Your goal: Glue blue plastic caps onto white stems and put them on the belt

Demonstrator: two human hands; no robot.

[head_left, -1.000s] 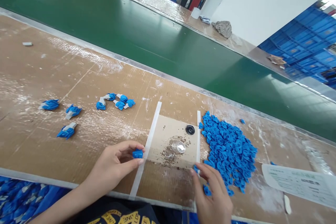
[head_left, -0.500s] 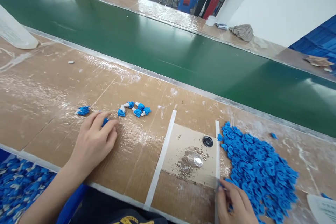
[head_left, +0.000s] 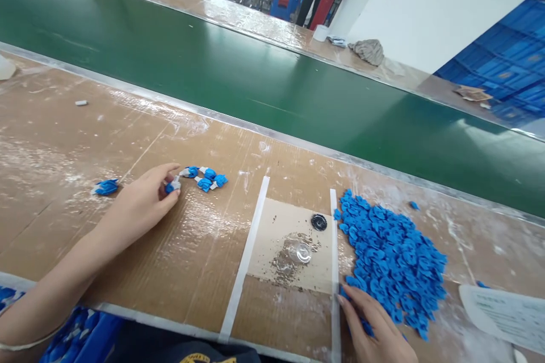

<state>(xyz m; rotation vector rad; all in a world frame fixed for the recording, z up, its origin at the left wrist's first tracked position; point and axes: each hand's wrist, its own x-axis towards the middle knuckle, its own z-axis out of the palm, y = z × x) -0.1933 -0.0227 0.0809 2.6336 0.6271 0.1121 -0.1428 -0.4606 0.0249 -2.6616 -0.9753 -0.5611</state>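
My left hand (head_left: 142,201) has its thumb and fingers closed round a small blue piece with a white end (head_left: 174,185) on the brown tabletop. Just beyond it lies a short curved row of similar blue-and-white pieces (head_left: 205,183). A single blue-and-white piece (head_left: 106,186) rests to the left of that hand. At the near right, my right hand (head_left: 377,326) pinches a small blue piece (head_left: 344,291) between thumb and forefinger, beside a heap of curled blue pieces (head_left: 392,255). The palm hides part of what lies beneath it.
Two white tape strips (head_left: 244,261) flank a beige sheet (head_left: 268,232) bearing a clear wet blob (head_left: 300,252) and a black round cap (head_left: 319,222). A green conveyor belt (head_left: 238,68) runs behind. A blue bin (head_left: 100,337) of pieces sits below the near edge; a white labelled object (head_left: 502,312) lies right.
The camera view has shifted, sliding the scene leftward. My left hand has moved from beside the row to its left end and closed on a piece there. My right hand stays beside the heap.
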